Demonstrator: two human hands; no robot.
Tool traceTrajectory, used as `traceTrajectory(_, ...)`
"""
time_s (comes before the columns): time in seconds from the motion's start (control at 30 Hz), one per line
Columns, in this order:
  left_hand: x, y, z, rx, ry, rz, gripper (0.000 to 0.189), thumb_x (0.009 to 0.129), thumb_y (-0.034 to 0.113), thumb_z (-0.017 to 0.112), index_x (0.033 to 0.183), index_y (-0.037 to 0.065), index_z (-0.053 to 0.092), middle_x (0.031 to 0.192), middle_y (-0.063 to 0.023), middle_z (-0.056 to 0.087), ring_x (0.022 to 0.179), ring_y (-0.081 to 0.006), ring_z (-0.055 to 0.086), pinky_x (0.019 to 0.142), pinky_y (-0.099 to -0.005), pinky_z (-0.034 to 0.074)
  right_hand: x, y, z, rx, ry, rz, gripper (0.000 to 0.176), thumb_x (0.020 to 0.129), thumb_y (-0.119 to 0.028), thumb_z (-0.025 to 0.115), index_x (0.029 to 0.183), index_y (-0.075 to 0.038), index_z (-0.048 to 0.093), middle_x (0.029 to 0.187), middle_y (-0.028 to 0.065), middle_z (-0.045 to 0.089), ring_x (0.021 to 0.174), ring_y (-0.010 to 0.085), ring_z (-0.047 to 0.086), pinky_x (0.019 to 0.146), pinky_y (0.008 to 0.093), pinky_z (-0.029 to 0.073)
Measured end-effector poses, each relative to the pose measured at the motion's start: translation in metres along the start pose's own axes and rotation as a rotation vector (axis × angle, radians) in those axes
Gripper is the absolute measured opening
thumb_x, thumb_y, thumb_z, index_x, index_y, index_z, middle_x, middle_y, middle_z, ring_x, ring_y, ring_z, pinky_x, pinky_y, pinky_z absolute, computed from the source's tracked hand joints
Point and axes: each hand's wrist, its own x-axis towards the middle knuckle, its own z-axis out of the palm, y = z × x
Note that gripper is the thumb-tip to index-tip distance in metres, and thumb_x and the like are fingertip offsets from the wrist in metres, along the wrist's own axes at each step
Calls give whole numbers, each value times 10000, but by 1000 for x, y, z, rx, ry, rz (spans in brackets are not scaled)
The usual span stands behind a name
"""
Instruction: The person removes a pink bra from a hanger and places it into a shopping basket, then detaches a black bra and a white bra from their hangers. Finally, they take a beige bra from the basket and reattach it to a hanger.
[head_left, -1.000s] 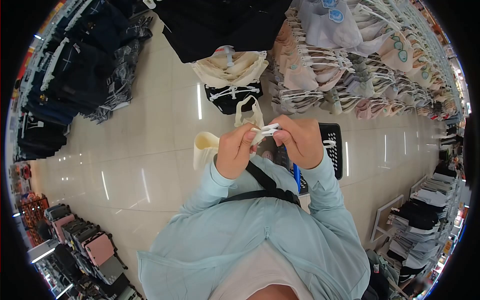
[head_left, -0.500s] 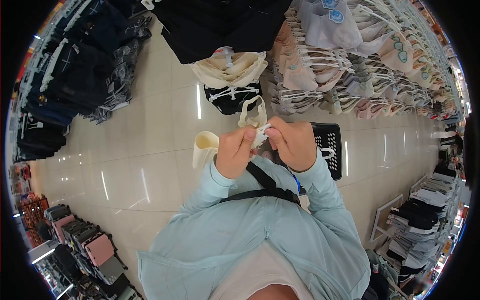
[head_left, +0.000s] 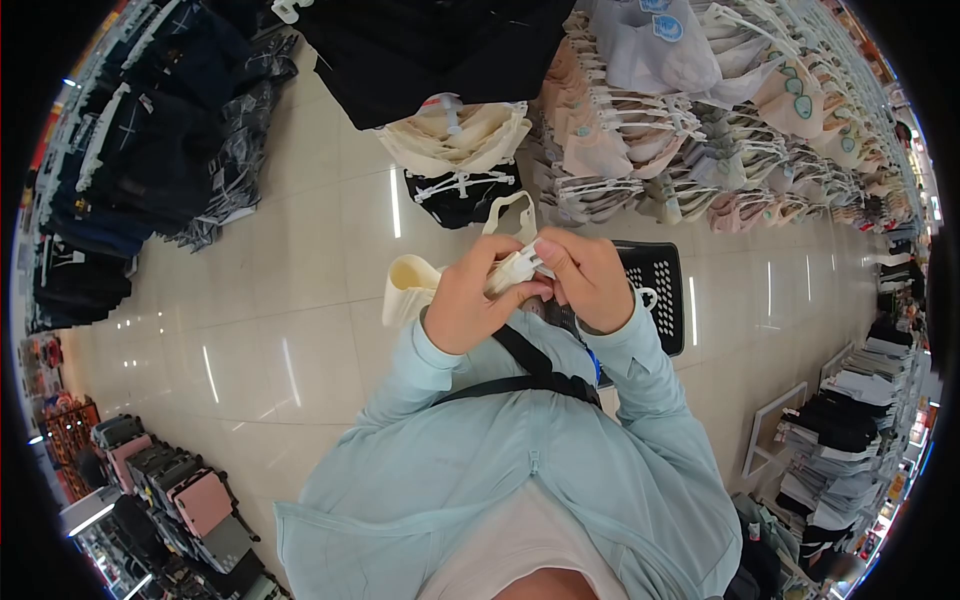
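Observation:
A cream bra (head_left: 408, 288) is held between my two hands in front of my chest, with one cup hanging out to the left and a strap loop (head_left: 527, 216) standing up beyond the fingers. My left hand (head_left: 472, 298) is closed around its cream fabric, thumb below and fingers above. Pinched in my right hand (head_left: 588, 282) is the end of a white plastic hanger (head_left: 531, 262), which lies against the bra between both hands. Part of the hanger is hidden by fingers. Just beyond my right wrist is a black shopping basket (head_left: 660, 290), partly covered by my sleeve.
Black garments (head_left: 440, 60) hang directly ahead above cream and black bras. Racks of pale bras (head_left: 610, 130) stand ahead right, dark clothes (head_left: 170, 130) at left. Suitcases (head_left: 200, 500) stand lower left, folded clothes (head_left: 840, 420) on shelves at right. Shiny tile floor (head_left: 300, 300) lies between.
My left hand has shifted its grip, its fingers now over the fabric and its thumb lower down. My right hand has turned slightly, and more of the white hanger shows.

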Motion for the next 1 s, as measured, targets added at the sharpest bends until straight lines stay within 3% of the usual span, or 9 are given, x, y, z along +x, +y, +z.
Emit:
traceTrajectory(0.13, 3, -4, 1, 163, 86, 211, 338, 644, 21, 692, 933, 1, 517, 925, -122, 555, 810, -220, 567, 679, -283, 456, -1, -2, -1, 167, -49, 94, 296, 896, -245, 407, 748, -31, 547, 491, 55, 524, 400, 159, 515, 417, 257, 398)
traceTrajectory(0.2, 3, -2, 0, 178, 107, 228, 346, 640, 10, 686, 953, -3, 538, 932, -123, 553, 806, -219, 568, 672, -280, 457, 0, -2, 0, 219, -29, 74, 293, 899, -240, 409, 771, -23, 557, 496, 43, 529, 407, 116, 514, 410, 237, 397)
traceTrajectory(0.43, 5, -4, 6, 205, 216, 314, 510, 617, 44, 689, 1110, 68, 562, 882, -82, 554, 720, -192, 558, 615, -275, 466, 0, -3, 1, 126, 45, -47, 251, 889, -207, 423, 819, -18, 571, 510, 80, 544, 423, 176, 553, 416, 256, 413)
traceTrajectory(0.5, 5, -2, 7, 200, 219, 296, 501, 618, 53, 695, 1102, 64, 568, 866, -81, 553, 707, -187, 553, 608, -269, 461, -1, -9, 1, 138, 61, -3, 239, 883, -199, 428, 816, -18, 570, 517, 100, 544, 439, 218, 561, 425, 270, 418)
traceTrajectory(0.73, 5, 6, 11, 195, 223, 192, 462, 638, 44, 696, 1085, 56, 582, 806, -76, 514, 654, -159, 535, 570, -248, 440, 1, -2, -4, 44, 42, -11, 260, 882, -219, 430, 798, -14, 565, 507, 97, 533, 444, 208, 566, 423, 275, 415)
traceTrajectory(1.0, 3, 9, 15, 158, 257, 148, 436, 657, 36, 684, 1081, 71, 589, 873, -70, 473, 624, -145, 553, 536, -248, 444, 0, -5, -1, 47, 65, -15, 265, 879, -216, 431, 777, -15, 569, 507, 88, 540, 437, 194, 567, 417, 270, 414)
